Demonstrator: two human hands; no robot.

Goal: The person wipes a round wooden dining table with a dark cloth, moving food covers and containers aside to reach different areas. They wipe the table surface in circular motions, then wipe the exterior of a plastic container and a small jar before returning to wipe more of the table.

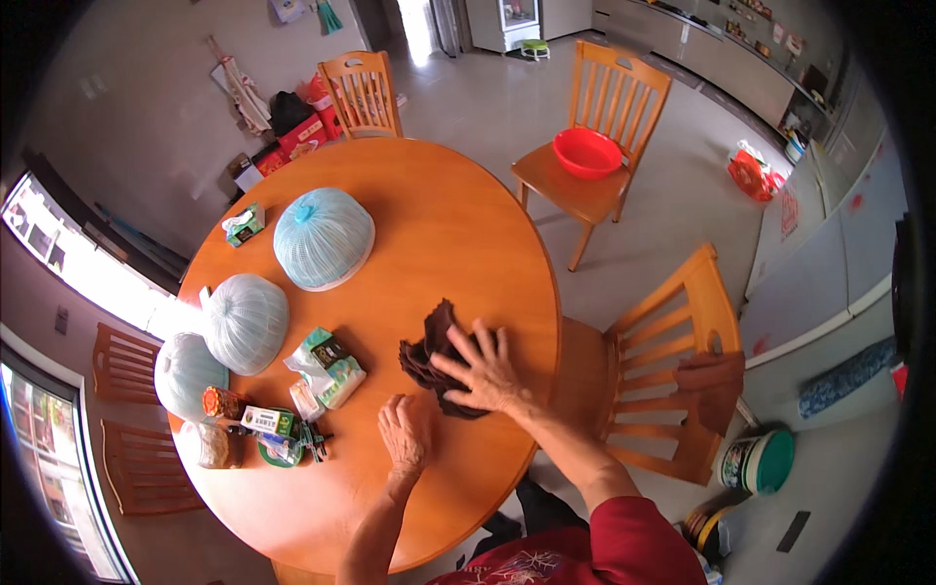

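A crumpled dark brown cloth [425,359] lies on the round wooden table [429,214], right of its middle. My right hand [480,375] rests over the cloth's right part with fingers spread, covering some of it. To the left and nearer to me, my left hand [404,429] lies on the tabletop with its fingers extended and nothing held. Beyond that hand sits a green and white tissue pack [331,369], beside a small white box [306,399]. A cluster to its left includes a white and green carton [267,420], a red-brown jar [224,403] and a clear container [216,446].
Three pale blue mesh food covers [324,239] stand along the table's left side, near a green tissue box [244,225]. A red basin [587,153] is on a chair [570,185] at the far right. Another chair [682,370], with a brown cloth over it, stands close on my right.
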